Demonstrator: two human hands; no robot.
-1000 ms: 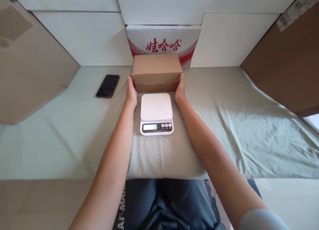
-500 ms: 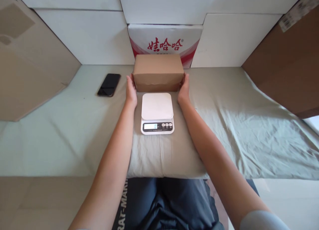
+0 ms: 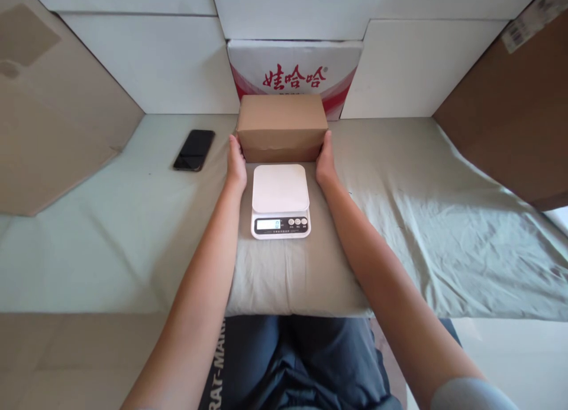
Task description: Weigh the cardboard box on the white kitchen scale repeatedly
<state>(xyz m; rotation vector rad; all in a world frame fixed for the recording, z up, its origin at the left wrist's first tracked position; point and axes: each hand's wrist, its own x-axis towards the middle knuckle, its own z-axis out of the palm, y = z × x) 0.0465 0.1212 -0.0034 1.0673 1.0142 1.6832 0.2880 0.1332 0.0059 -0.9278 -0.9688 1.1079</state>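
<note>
A brown cardboard box (image 3: 282, 129) stands just behind the scale, gripped between my two hands. My left hand (image 3: 236, 161) presses on its left end, and my right hand (image 3: 325, 160) on its right end; some fingers of both are hidden along the sides. In front of the box, between my forearms, lies a white digital scale (image 3: 280, 191). Its plate has nothing on it, and its lit display reads 0.
A dark phone (image 3: 194, 150) lies left of the box on the pale green cloth (image 3: 110, 220). Large cardboard panels flank the surface, left (image 3: 66, 120) and right (image 3: 515, 120). Behind stands a white and red carton (image 3: 294, 67) with red lettering, against white panels.
Both hands have closed in slightly against the ends of the box. The box and the scale look nearly unmoved; the view has shifted a little.
</note>
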